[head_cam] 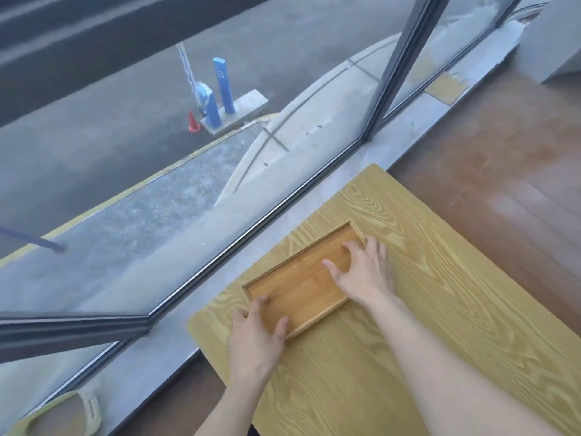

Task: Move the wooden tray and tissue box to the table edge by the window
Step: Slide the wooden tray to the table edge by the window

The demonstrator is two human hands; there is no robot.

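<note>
A shallow rectangular wooden tray [298, 283] lies flat on the light wood-grain table [440, 309], close to the table edge that faces the window. My left hand [256, 338] grips the tray's near-left corner, thumb on the outer rim and fingers curled over the edge. At the tray's right end my right hand [361, 272] holds on, with fingers resting inside it. The tray is empty. No tissue box is in view.
A grey concrete sill [176, 344] runs between the table and the large window [157, 171]. Brown wooden floor [503, 158] lies to the right of the table. A pale slipper [63, 416] sits on the floor at the lower left.
</note>
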